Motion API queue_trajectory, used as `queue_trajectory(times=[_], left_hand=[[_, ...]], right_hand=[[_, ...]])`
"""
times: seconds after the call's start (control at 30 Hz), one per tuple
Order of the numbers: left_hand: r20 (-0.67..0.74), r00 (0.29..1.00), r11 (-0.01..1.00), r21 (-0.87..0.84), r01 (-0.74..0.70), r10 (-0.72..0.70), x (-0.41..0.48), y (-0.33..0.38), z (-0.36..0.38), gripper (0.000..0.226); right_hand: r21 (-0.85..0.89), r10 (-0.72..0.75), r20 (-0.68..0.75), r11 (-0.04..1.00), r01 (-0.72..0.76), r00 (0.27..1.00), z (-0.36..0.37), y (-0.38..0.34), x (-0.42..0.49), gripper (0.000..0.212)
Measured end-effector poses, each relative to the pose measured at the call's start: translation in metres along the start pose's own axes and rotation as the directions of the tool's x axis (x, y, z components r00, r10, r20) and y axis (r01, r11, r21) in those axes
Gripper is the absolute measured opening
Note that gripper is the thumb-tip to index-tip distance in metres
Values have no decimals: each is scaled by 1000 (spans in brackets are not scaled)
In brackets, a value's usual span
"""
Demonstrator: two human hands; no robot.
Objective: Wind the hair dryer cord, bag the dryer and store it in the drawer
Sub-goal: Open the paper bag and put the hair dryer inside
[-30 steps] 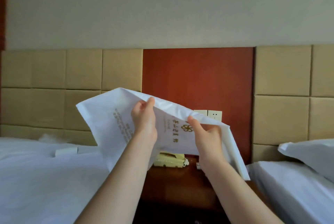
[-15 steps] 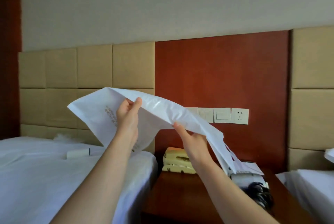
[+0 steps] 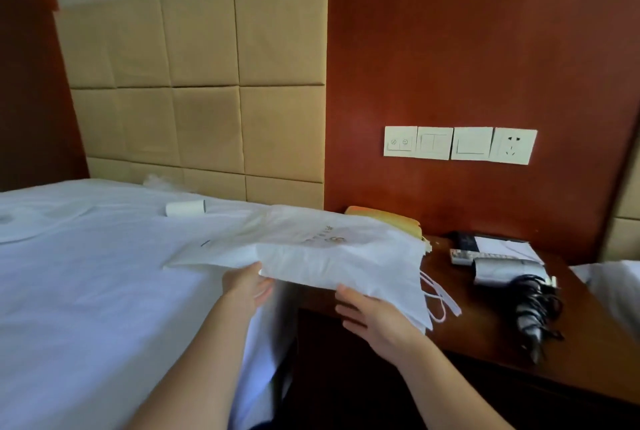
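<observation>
A person's two bare hands are holding a white bag (image 3: 339,256) flat and level over the gap where a bed (image 3: 86,273) is meeting a dark wooden nightstand (image 3: 485,343). The bag is looking soft and matte, like thin non-woven cloth, roughly rectangular, with small gold print on top too blurred to read. A white drawstring (image 3: 440,298) is looping down from its right end. The bag's far left part is lying on the smooth white bedsheet; its right part is hanging over the nightstand's left side and partly covering a pale yellow telephone (image 3: 388,218).

The hair dryer (image 3: 505,270), silver-grey and barrel-shaped, is lying on its side on the nightstand, well to the right of the bag and apart from it. Its black cord (image 3: 533,311) is sitting in a coiled, springy bundle just in front of it, reaching toward the nightstand's front edge. A remote control (image 3: 462,256) is lying just behind the dryer. Bare polished wood is showing between the bag and the dryer.

The left hand (image 3: 247,285) is gripping the bag's near edge, with its fingers tucked underneath. The right hand (image 3: 374,317) is grasping the near right corner, fingers curled beneath and the cloth draping over its knuckles.

A small white cylinder (image 3: 185,208) is lying on the bed near the padded beige headboard (image 3: 207,83). A row of white switch plates (image 3: 460,145) is sitting on the red-brown wall panel above the nightstand.
</observation>
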State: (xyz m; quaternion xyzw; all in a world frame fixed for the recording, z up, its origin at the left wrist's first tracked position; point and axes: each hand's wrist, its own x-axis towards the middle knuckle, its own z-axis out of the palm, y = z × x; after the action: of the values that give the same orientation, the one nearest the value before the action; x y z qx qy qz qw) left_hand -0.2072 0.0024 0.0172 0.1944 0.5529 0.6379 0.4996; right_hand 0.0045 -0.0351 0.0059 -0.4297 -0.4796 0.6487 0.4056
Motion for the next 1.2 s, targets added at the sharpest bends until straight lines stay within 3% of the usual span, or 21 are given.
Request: queue_trajectory(times=[0.1, 0.3, 0.4, 0.47, 0.53, 0.6, 0.67, 0.73, 0.87, 0.97, 1.07, 1.2], left_hand=[[4, 1000, 1000, -17, 14, -13, -14, -10, -11, 16], [-93, 993, 985, 161, -60, 76, -37, -30, -27, 12], [-153, 979, 944, 321, -77, 132, -45, -42, -35, 75], [-124, 971, 856, 504, -116, 205, -56, -49, -32, 100], [17, 975, 759, 625, -182, 221, -76, -57, -24, 102], [179, 957, 584, 761, -282, 229, -92, -69, -13, 84], [361, 895, 342, 832, -436, 263, -100, -78, -2, 61], [531, 819, 235, 785, -572, 218, -108, -78, 15, 49], [669, 743, 388, 676, -626, 33, -123, -72, 51, 45], [671, 741, 402, 686, -606, -27, -117, -73, 65, 48], [616, 779, 515, 708, -483, -115, -104, -75, 69, 40], [561, 795, 649, 697, -304, -230, -87, -72, 70, 41]], right_hand=[[132, 33, -103, 991, -19, 994, -18, 3, -16, 52], [362, 45, -370, 927, 99, 928, -45, 17, -47, 29], [327, 52, -429, 939, 102, 902, -47, 23, -60, 32], [210, 16, -441, 974, 85, 897, -44, 23, -67, 39], [92, -32, -441, 992, 81, 897, -42, 24, -71, 47], [7, -78, -422, 996, 89, 903, -40, 22, -76, 53], [-55, -122, -386, 993, 109, 914, -38, 19, -84, 53], [-118, -171, -332, 983, 139, 928, -37, 18, -92, 48], [-93, -175, -268, 984, 155, 948, -36, 19, -88, 29], [-88, -142, -306, 989, 120, 941, -36, 22, -74, 33], [-189, -122, -279, 979, 70, 953, -30, 28, -63, 28], [-316, -206, -246, 941, 123, 947, -30, 37, -51, 30]])
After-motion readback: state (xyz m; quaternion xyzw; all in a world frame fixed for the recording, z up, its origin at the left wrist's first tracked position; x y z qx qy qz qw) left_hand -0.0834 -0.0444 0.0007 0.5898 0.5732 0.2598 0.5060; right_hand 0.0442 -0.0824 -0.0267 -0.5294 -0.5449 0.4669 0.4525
